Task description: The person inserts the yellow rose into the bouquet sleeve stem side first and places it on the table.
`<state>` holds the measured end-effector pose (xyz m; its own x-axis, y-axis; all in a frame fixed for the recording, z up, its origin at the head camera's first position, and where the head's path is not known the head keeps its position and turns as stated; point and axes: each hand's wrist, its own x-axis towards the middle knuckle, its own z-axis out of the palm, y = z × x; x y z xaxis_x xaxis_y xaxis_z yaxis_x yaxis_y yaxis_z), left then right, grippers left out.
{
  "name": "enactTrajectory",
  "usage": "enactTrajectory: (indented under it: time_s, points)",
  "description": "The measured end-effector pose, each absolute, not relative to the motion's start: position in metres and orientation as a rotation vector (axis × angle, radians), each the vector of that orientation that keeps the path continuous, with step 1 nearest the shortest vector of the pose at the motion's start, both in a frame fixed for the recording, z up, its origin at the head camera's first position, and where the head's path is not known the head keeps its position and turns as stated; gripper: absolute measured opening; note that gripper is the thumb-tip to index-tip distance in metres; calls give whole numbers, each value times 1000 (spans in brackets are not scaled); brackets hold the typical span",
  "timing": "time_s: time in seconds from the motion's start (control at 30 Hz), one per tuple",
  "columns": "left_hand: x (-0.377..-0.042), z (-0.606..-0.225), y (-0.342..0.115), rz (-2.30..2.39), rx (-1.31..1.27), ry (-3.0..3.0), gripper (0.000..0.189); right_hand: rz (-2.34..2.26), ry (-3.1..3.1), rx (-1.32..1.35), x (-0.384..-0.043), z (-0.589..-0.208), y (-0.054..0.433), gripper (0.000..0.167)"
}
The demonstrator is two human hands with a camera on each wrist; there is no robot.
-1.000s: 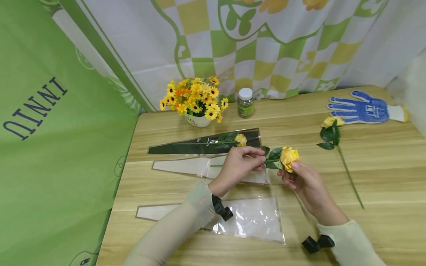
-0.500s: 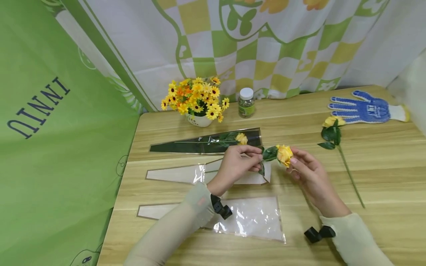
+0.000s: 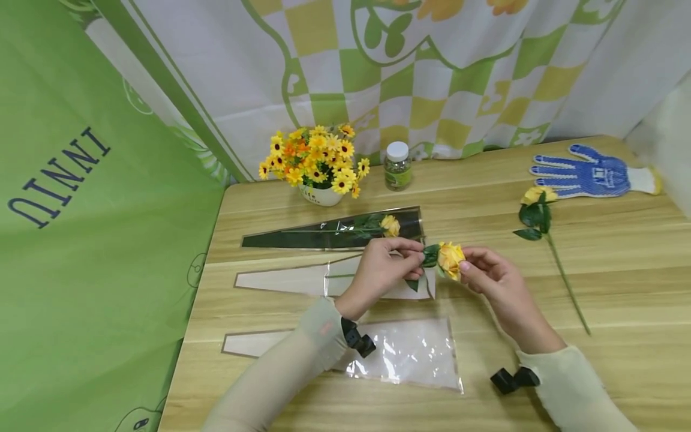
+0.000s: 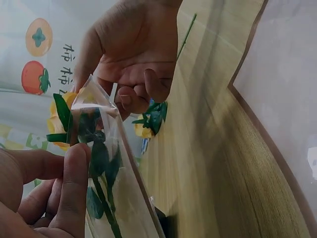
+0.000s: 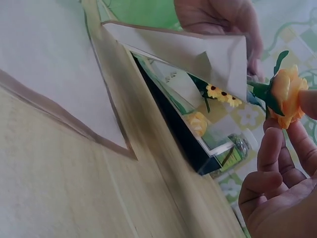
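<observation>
A yellow artificial rose (image 3: 450, 259) lies partly inside a flower sleeve (image 3: 286, 281) with a clear front and a pale back. Its bloom sticks out at the wide right end, while the stem and lower leaves show through the film. With thumb and fingertips my left hand (image 3: 380, 273) pinches the sleeve's open edge. My right hand (image 3: 502, 300) holds the bloom between thumb and fingers. In the left wrist view some leaves (image 4: 60, 119) poke out over the sleeve's rim, close to the left thumb. The right wrist view has the bloom (image 5: 286, 96) in the right fingers.
Behind lies a black-backed sleeve (image 3: 270, 240) with another yellow rose (image 3: 390, 225) in it. A pale sleeve (image 3: 410, 354) lies in front, partly under the left forearm. Another rose (image 3: 561, 276) and a blue glove (image 3: 588, 173) lie right. A flowerpot (image 3: 321, 195) and jar (image 3: 397, 171) stand behind.
The rose has slid left, deeper into the sleeve, with the right hand following it. More of its leaves are now within the film. The left hand stays almost in place.
</observation>
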<state>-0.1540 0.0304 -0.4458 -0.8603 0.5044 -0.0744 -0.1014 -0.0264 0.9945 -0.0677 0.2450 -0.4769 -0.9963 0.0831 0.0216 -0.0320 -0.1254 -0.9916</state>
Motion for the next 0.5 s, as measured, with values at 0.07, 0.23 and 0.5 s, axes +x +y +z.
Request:
enactTrajectory:
  time_s: [0.07,0.23,0.5]
  points:
    - [-153,-445,30,1934,423,1844,14,2298,-2047,-64,-68,-477,242,15]
    - [-152,-443,31,1931,421,1844,14,2319,-2063,-52,-69,-480,238,15]
    - [-152,-444,30,1939,408,1826,14,2252,-2124,-65,-70,-479,237,16]
